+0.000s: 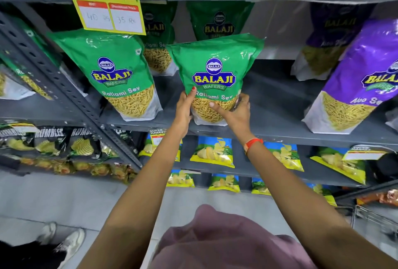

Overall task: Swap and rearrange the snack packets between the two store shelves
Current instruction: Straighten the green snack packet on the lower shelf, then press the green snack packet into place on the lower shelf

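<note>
A green Balaji Ratlami Sev packet (213, 70) stands upright at the front of the grey upper shelf (277, 118). My left hand (184, 107) grips its lower left edge, thumb on the front. My right hand (234, 110) holds its lower right side, thumb across the clear window. A second green Ratlami Sev packet (112, 70) leans to its left. Two more green packets (217, 21) stand behind. Purple Aloo Sev packets (355, 75) stand to the right.
A yellow price tag (107, 8) hangs from the shelf above. Blue-and-yellow chip bags (212, 152) fill the lower shelves, black chip bags (51, 141) sit on the left rack. A slanted perforated post (64, 88) divides the racks. Another person's shoes (64, 240) are at bottom left.
</note>
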